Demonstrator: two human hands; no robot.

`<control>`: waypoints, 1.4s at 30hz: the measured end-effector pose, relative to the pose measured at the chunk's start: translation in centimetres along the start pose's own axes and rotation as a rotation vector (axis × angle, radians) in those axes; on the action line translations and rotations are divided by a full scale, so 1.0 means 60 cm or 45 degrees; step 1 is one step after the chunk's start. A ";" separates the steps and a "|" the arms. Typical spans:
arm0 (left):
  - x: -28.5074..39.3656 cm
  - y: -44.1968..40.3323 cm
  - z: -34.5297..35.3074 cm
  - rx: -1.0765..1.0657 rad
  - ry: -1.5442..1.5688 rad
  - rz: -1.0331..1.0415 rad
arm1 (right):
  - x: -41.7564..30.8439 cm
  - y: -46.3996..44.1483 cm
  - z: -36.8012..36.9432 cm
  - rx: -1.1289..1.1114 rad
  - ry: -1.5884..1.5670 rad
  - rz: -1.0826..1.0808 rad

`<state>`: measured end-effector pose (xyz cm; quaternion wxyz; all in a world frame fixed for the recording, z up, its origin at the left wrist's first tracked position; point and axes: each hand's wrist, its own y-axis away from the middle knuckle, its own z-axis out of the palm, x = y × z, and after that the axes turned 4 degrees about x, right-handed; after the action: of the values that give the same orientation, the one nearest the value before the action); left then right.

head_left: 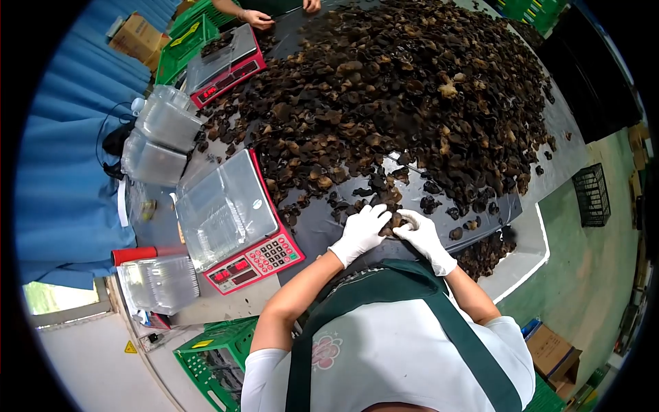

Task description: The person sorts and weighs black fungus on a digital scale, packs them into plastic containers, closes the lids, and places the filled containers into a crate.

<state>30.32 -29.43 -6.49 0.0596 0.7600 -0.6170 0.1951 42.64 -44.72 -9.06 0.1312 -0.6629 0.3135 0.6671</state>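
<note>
A large heap of dark brown wood ear mushrooms (384,110) covers much of the table in front of me. My left hand (362,233), in a white glove, has its fingers curled against a small clump of wood ear mushrooms (394,223) near the table's front edge. From the other side my right hand (422,238), also gloved in white, pinches the same clump between thumb and fingers. The fingertips partly hide these pieces. To the left, a clear plastic tray (230,206) sits on a red digital scale (254,264) with a lit display.
Stacked clear plastic boxes (158,137) stand at the left, with more boxes (161,283) nearer me. Across the table, a co-worker's hand (257,18) is beside a second red scale (230,79). A green crate (218,364) stands below left; a white bin (528,250) holds mushrooms at right.
</note>
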 end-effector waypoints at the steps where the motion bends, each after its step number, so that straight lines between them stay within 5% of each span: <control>1: -0.003 0.007 0.002 0.077 0.054 0.002 | -0.005 0.003 0.000 0.019 -0.007 0.038; 10: -0.024 0.039 -0.127 0.606 0.606 -0.396 | -0.067 0.023 -0.031 0.218 0.689 -0.140; 16: -0.097 0.128 -0.290 1.053 0.220 -0.712 | -0.079 0.001 -0.091 0.370 1.447 -0.429; 20: -0.212 0.231 -0.335 1.337 0.222 -0.839 | -0.082 -0.010 -0.097 0.344 1.590 -0.210; 22: -0.255 0.264 -0.342 1.199 -0.090 -0.772 | -0.071 -0.013 -0.088 0.213 1.474 -0.061; 26: -0.281 0.290 -0.323 0.640 -0.268 -0.862 | -0.047 -0.002 -0.049 0.126 1.222 -0.321; 31: -0.269 0.268 -0.328 0.642 -0.452 -0.827 | -0.069 0.034 0.020 -0.123 1.390 -0.431; 35: -0.239 0.227 -0.327 0.749 -0.752 -0.768 | -0.036 0.019 0.007 0.036 1.298 -0.678; 38: -0.198 0.178 -0.298 0.902 -0.582 -0.595 | -0.019 0.007 -0.006 0.198 1.139 -0.752; 42: -0.111 0.112 -0.194 0.627 0.021 -0.359 | -0.006 -0.016 -0.013 0.390 0.951 -0.696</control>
<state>20.21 -21.06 0.71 -0.0953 0.8283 -0.4389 0.3349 43.85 -44.37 -8.89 0.2761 -0.8882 0.2482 0.2708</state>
